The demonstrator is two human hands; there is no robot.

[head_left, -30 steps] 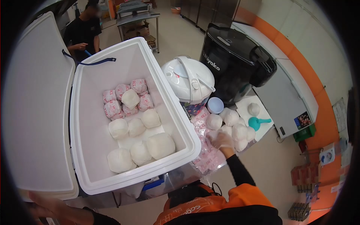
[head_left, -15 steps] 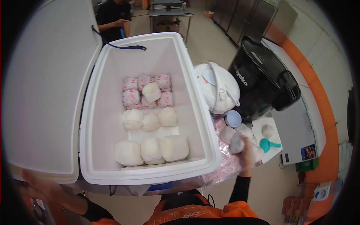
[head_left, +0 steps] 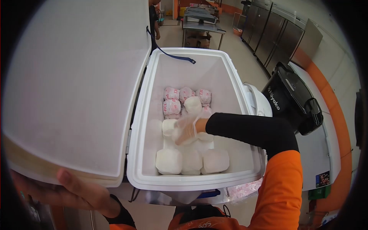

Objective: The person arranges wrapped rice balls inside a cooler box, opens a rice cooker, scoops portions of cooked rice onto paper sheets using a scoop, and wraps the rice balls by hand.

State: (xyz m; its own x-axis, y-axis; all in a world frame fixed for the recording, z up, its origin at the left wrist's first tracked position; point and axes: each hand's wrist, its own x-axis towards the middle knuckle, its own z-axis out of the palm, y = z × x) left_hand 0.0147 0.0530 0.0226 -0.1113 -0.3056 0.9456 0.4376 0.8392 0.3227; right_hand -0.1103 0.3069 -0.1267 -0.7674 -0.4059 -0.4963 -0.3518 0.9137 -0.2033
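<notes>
A large white cooler box stands open before me. Inside are several round bundles in pink-printed paper at the far end. Plain white wrapped bundles form rows nearer me, and another white bundle rests on the printed ones. My right hand, in a clear plastic glove, reaches down over the middle row. Its fingers are bent and blurred; whatever is in them is hidden. By the near edge of the raised lid, my bare left hand has its thumb and fingers apart, holding nothing.
Right of the cooler stand a white appliance and a black Miyako container. Pink-printed plastic lies by the near right corner. Further back are a metal table, steel cabinets and part of a person.
My right hand has gone from the white bundles on the side table into the cooler. My view has shifted, so the cooler appears further right. My left hand remains near the lid's edge.
</notes>
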